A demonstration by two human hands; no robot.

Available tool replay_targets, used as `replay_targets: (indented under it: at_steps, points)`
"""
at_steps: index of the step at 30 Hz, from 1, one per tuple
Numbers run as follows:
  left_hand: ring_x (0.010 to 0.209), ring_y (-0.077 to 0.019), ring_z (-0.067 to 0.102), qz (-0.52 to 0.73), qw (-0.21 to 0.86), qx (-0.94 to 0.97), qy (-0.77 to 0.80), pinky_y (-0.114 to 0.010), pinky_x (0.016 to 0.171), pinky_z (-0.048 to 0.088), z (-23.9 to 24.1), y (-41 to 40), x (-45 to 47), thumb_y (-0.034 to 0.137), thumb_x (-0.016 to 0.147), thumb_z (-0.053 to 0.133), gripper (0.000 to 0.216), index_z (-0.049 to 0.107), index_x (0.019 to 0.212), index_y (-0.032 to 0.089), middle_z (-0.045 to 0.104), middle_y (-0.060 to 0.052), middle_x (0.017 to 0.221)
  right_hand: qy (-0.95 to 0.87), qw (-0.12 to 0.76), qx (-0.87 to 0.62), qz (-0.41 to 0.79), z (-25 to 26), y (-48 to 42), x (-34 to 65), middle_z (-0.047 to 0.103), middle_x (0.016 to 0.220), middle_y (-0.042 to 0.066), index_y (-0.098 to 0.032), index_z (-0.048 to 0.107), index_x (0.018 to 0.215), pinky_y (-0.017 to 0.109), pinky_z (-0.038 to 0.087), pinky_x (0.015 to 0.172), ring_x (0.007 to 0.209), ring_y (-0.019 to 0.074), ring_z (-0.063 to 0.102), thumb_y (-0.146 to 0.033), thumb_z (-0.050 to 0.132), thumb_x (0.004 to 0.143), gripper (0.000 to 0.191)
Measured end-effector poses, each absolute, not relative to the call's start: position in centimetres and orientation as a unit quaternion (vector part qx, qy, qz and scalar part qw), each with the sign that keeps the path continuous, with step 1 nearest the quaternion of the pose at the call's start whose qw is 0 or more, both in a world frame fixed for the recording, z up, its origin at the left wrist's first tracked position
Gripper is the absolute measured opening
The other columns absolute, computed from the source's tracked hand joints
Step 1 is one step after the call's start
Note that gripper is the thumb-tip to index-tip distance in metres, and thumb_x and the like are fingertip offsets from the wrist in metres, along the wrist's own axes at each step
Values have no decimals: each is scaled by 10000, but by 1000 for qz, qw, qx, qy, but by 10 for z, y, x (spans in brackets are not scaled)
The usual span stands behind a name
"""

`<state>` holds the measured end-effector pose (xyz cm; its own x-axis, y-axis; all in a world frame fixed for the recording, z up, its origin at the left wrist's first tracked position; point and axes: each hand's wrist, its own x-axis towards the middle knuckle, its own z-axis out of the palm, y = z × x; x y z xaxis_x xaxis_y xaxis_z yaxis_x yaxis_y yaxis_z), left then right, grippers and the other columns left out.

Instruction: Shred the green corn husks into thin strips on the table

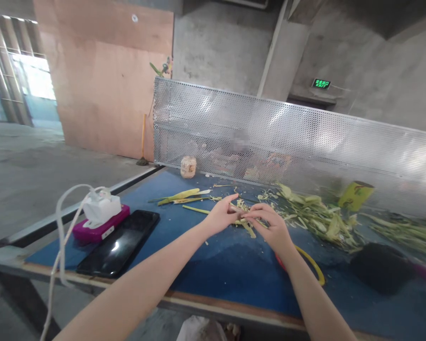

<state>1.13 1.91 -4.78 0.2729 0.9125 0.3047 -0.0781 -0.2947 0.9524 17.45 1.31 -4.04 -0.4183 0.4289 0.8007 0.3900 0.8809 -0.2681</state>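
My left hand (220, 213) and my right hand (268, 222) come together over the middle of the blue table (213, 274). The fingertips of both are pinched close to each other around something small and thin that I cannot make out. Just beneath and behind them lie pale green plant scraps (250, 229). Long yellow-green leaf strips (181, 195) are spread to the left of the hands. On the right side is a bigger heap of stripped leaves and stalks (319, 218). A yellow and red ring (314, 265) is partly hidden behind my right forearm.
A black phone (120, 241) lies at the left beside a purple block (101, 227) with a white plug and cable (62, 227). At the back stand a perforated metal screen (213, 113) and a pale jar (188, 167). A yellow-green can (356, 195) and a dark object (381, 267) are rightward.
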Motion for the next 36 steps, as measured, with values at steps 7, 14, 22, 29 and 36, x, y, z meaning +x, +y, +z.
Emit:
replay_targets:
  at_steps: [7, 14, 22, 29, 36]
  points:
    - [780, -169, 609, 519, 467, 620, 357, -309, 757, 436, -44, 18, 11, 228, 661, 617, 697, 292, 1255, 63, 671, -95, 802, -830, 478, -287, -26, -49, 22, 177, 490, 873, 56, -210, 594, 754, 299, 464, 641, 722, 143, 517, -171, 511, 746, 92]
    - [779, -187, 618, 525, 456, 620, 364, -322, 732, 457, -47, 18, 13, 201, 635, 636, 645, 368, 1205, 61, 674, -101, 782, -811, 511, -283, 33, -48, 18, 171, 504, 819, 54, -200, 516, 703, 274, 490, 604, 755, 158, 524, -132, 519, 715, 68]
    - [726, -180, 626, 533, 453, 610, 372, -333, 679, 495, -48, 20, 11, 171, 638, 621, 566, 415, 1160, 96, 673, -96, 781, -790, 528, -290, 117, -55, 24, 169, 495, 811, 54, -193, 524, 674, 274, 516, 619, 754, 150, 536, -125, 524, 692, 71]
    - [623, -155, 625, 554, 499, 561, 359, -335, 627, 516, -45, 18, 13, 189, 613, 648, 561, 435, 1123, 92, 667, -82, 767, -799, 510, -310, 75, -57, 23, 169, 527, 831, 60, -199, 597, 709, 261, 527, 601, 726, 143, 569, -171, 521, 715, 82]
    - [637, -166, 622, 542, 488, 574, 372, -328, 621, 514, -47, 20, 11, 204, 599, 661, 604, 431, 1141, 71, 665, -88, 747, -809, 504, -303, 6, -54, 18, 168, 537, 798, 55, -188, 591, 680, 232, 514, 540, 651, 121, 569, -147, 506, 712, 99]
